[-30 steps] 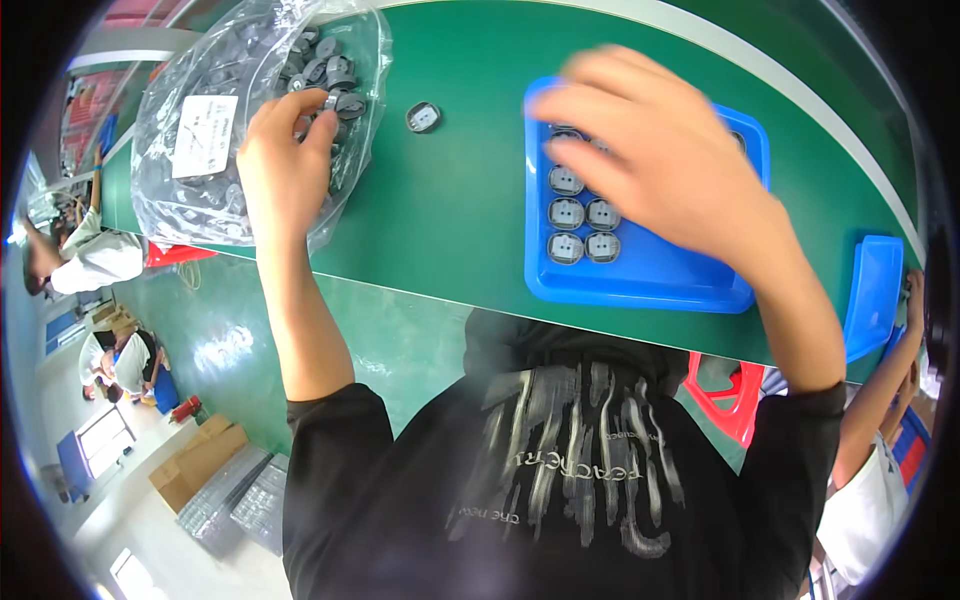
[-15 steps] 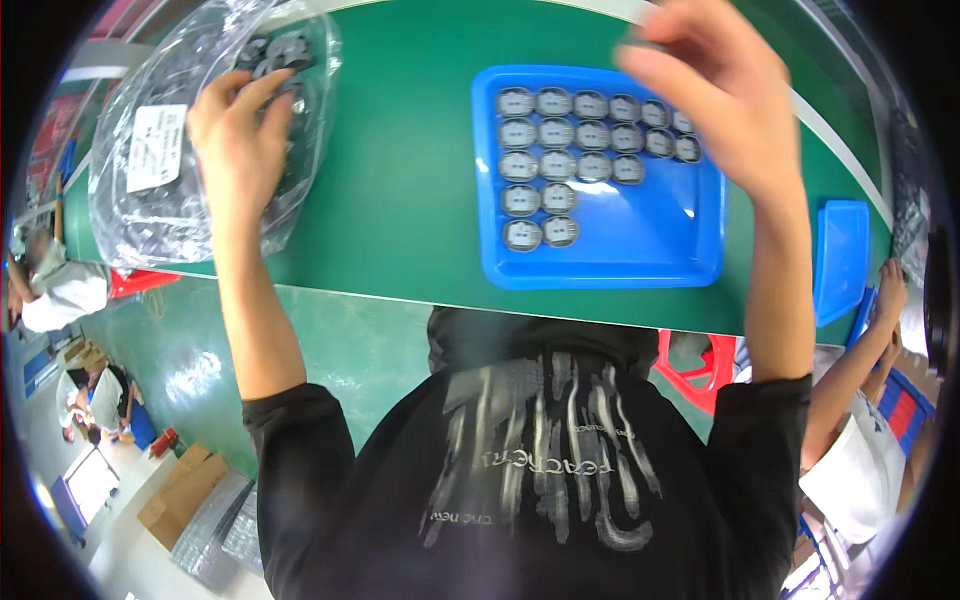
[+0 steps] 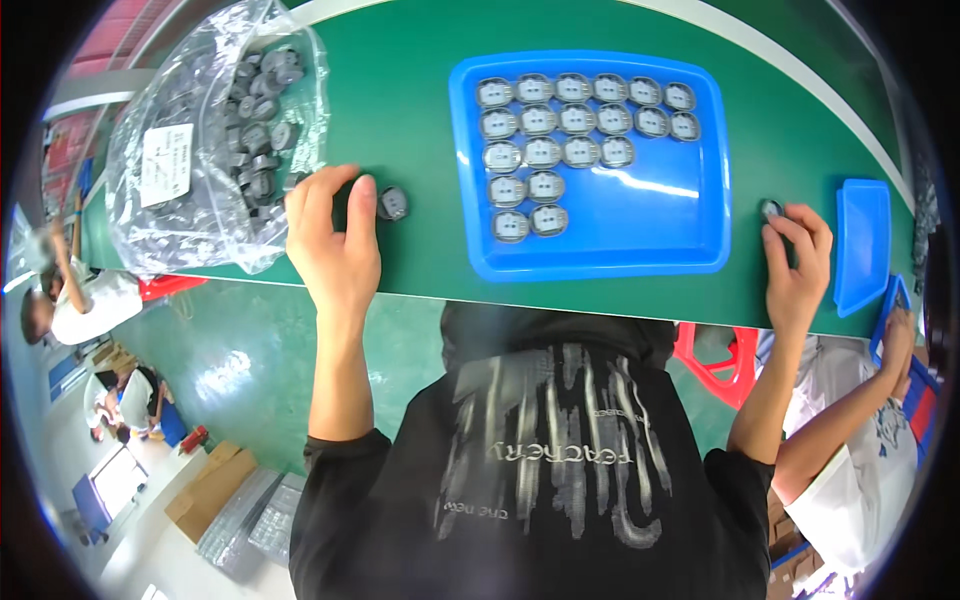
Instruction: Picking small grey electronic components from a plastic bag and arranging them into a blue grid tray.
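My left hand (image 3: 335,235) rests at the right edge of a clear plastic bag (image 3: 215,225), its thumb and fingers bent and apart. Right beside its thumb, one loose grey oval part (image 3: 392,203) lies on the green table. Inside the bag's mouth is a heap of similar dark grey parts (image 3: 258,135). A blue tray (image 3: 640,225) at the middle right holds several grey oval parts (image 3: 540,152) in rows, filling its far and left portions. To the right of the tray, my right hand (image 3: 803,255) pinches a small grey part (image 3: 771,208) at its fingertips, close to the table.
A second, smaller blue tray (image 3: 863,245) stands right of my right hand. Another person's arm (image 3: 850,410) reaches in at the far right, near the table edge. A red stool (image 3: 725,365) is below the table's near edge. Cardboard boxes (image 3: 210,490) sit on the floor at left.
My left hand has come off the bag's contents, nearer and rightward; a loose part now shows beside it. My right hand has dropped from above the tray's far right corner to the table beside it.
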